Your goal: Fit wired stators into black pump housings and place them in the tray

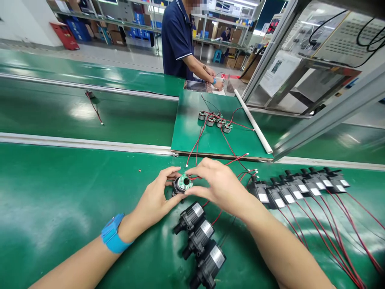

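Note:
Between my hands is a small round motor part with a green circuit board point(181, 183) and a dark hole at its centre. It sits in or against a black pump housing point(174, 190), mostly hidden by fingers. My left hand point(155, 196), with a blue strap at the wrist, curls around the housing's left side. My right hand point(221, 184) pinches the motor part from the right by thumb and fingers. Red wires run off behind the right hand. Just below lie three black pumps with silver labels, the nearest point(192, 216) close to my left fingertips.
Several black pumps point(288, 188) with long red wires line the right. On a raised green board point(192, 138) sit several wired motor parts point(211, 120), beside a white tube point(252, 122). One wired part point(90, 94) lies on the conveyor. A person point(180, 44) works across it; a metal frame point(331, 116) stands right.

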A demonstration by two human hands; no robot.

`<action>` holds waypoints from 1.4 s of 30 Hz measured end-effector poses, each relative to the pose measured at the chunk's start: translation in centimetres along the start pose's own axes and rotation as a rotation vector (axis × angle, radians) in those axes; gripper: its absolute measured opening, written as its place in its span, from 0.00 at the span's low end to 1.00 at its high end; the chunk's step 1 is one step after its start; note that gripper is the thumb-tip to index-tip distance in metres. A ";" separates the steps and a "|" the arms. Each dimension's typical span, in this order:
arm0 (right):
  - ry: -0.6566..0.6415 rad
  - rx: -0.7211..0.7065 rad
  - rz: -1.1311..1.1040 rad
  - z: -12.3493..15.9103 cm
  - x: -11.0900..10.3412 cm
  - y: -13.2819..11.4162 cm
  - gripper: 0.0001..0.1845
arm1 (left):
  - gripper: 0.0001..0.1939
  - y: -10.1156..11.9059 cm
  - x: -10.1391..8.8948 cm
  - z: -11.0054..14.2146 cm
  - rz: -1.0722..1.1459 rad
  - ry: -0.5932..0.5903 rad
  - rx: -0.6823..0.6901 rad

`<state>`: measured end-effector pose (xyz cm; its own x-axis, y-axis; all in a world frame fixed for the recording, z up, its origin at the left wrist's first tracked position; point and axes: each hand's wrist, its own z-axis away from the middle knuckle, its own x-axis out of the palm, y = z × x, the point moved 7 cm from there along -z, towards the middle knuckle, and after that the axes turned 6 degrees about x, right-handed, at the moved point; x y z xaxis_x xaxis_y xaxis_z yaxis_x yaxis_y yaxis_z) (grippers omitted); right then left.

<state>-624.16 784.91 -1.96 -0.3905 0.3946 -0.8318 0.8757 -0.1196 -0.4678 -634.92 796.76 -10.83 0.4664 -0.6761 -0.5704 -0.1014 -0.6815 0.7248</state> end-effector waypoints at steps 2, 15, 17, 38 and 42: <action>-0.050 0.019 0.049 -0.1 1.1 0.0 0.23 | 0.32 0.2 0.2 0.0 -0.009 0.005 0.020; -0.091 0.073 0.027 -0.1 3.3 1.5 0.32 | 0.31 0.3 0.2 0.2 0.011 0.012 0.030; -0.099 0.035 -0.002 0.0 3.3 1.3 0.32 | 0.29 0.3 0.2 0.2 -0.004 0.023 0.049; -0.195 0.039 0.101 -0.3 4.4 1.7 0.21 | 0.12 1.6 -0.1 -1.1 -0.216 -0.260 0.151; -0.364 0.083 -0.092 -0.1 5.9 3.6 0.18 | 0.16 0.3 0.8 -1.2 0.054 -0.358 -0.109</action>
<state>-623.24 786.86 -8.51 -0.5549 0.0592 -0.8298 0.8121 -0.1782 -0.5557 -633.57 796.40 -10.62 0.1247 -0.7787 -0.6149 -0.0142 -0.6211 0.7836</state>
